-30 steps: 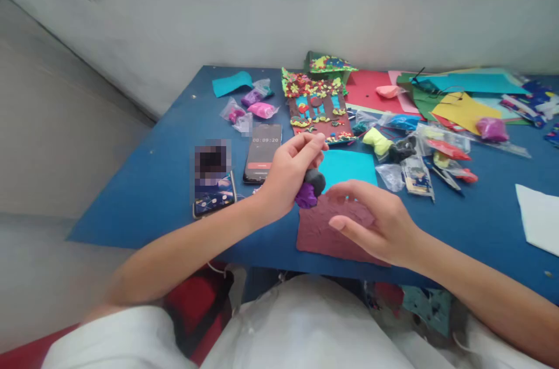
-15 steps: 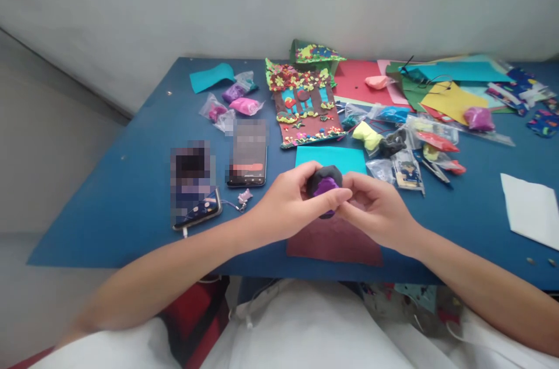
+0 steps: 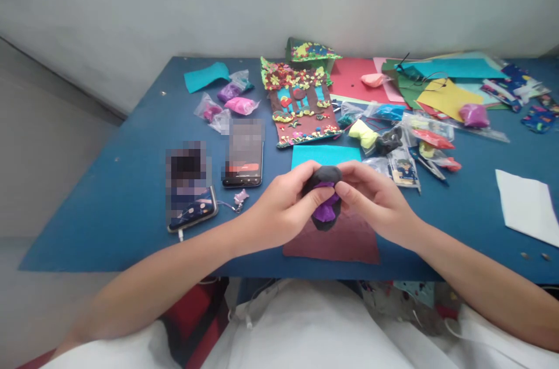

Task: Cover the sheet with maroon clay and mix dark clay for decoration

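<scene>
Between my two hands is a lump of black and purple modelling clay [image 3: 325, 213], black around the outside with purple showing in the middle. My left hand [image 3: 293, 201] grips its left side, the thumb pressing on the purple part. From the right, my right hand [image 3: 376, 200] pinches the lump with thumb and fingers; both thumb tips nearly meet. The clay is held above a brown sheet [image 3: 336, 244] and a turquoise sheet [image 3: 325, 153] on the blue table [image 3: 131, 200]. Some fingers are hidden behind the lump.
Behind the hands lies a panel decorated with clay flowers [image 3: 305, 107]. Two phones, one [image 3: 244, 153] farther back and one [image 3: 192, 206] nearer, lie left. Bagged clay [image 3: 393, 139], coloured paper [image 3: 452, 69] and a white sheet [image 3: 526, 206] are at right. A wall [image 3: 218, 2] stands behind.
The clay lump looks longer from top to bottom, with more purple showing. My left thumb has drawn back onto the purple, and my right thumb has come up to the lump's front.
</scene>
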Tool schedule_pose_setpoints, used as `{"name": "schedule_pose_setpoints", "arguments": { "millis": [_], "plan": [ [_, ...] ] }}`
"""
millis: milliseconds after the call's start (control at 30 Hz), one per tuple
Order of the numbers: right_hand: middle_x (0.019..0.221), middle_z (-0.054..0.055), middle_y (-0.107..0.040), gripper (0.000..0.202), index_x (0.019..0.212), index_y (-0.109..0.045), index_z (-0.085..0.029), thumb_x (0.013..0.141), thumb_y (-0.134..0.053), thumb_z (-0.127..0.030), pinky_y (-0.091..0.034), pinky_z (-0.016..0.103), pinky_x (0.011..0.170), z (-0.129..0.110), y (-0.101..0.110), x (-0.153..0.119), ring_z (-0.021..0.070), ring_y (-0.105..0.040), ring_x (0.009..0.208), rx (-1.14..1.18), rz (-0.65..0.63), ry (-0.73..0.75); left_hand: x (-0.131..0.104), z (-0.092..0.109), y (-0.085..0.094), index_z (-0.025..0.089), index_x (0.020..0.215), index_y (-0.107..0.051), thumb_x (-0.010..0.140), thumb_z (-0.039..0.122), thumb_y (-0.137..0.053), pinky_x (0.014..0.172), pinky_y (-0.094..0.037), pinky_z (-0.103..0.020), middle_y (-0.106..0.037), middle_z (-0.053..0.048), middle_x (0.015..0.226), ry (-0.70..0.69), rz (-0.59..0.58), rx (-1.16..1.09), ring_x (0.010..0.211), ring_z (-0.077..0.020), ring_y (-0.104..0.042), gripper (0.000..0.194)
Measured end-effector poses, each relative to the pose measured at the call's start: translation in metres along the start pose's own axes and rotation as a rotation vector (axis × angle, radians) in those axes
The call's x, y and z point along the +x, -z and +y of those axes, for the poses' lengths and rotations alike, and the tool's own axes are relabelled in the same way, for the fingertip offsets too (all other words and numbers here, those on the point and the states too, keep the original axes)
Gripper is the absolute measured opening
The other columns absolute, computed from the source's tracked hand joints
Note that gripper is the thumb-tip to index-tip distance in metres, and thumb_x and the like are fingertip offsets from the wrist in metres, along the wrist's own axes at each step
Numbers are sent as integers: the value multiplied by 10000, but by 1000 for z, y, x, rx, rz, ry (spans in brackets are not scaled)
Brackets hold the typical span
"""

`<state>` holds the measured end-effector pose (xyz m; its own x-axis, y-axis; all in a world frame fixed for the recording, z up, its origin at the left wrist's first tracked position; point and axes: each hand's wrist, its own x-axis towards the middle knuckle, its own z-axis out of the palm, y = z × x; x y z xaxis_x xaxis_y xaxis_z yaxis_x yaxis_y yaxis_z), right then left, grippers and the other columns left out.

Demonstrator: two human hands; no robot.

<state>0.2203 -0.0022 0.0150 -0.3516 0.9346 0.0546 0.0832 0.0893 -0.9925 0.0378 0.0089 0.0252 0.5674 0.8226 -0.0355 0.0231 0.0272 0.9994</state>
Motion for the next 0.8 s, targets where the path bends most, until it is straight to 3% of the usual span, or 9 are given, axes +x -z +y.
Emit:
{"name": "schedule_pose_setpoints", "arguments": {
  "millis": [133,300,433,567,667,800],
  "plan": [
    [758,3,-666,299,869,-628,-203,884,-613,-502,-521,217,592,0,3,0,104,-627,642,-133,177,96,2,2,-2,171,952,-498,850,265,-672,615,-531,-217,-578,10,823,131,-81,-326,745,-116,-594,222],
    [802,13,-667,316,890,-597,-210,882,-604,-526,-511,220,555,-3,7,0,112,-617,649,-45,72,41,9,-3,-1,131,938,-565,774,212,-747,624,-535,-223,-625,-3,811,185,16,-382,723,-118,-613,258],
    [703,-21,-574,370,824,-544,-196,872,-597,-559,-488,203,522,-2,8,3,93,-567,586,-8,-61,-89,9,-5,-1,135,896,-567,811,129,-680,712,-511,-220,-595,25,762,119,47,-297,727,-99,-593,142],
    [623,-26,-545,410,722,-523,-189,907,-534,-555,-462,197,503,0,10,4,89,-541,550,-76,-134,-91,3,-3,1,159,962,-526,899,280,-604,739,-526,-270,-620,-6,854,147,-41,-240,797,-141,-623,157],
    [601,-21,-560,307,723,-541,-188,926,-539,-419,-419,188,467,0,10,1,85,-516,522,-264,-79,31,1,-2,4,169,944,-521,939,428,-518,698,-515,-291,-632,-22,831,150,-92,-110,773,-168,-640,259],
    [612,-18,-586,176,774,-570,-193,920,-533,-282,-413,191,486,-1,8,-3,85,-514,515,-519,-16,237,2,-2,6,169,842,-547,938,446,-488,644,-462,-268,-598,-13,746,74,-16,115,726,-162,-594,299]
  ]
}}
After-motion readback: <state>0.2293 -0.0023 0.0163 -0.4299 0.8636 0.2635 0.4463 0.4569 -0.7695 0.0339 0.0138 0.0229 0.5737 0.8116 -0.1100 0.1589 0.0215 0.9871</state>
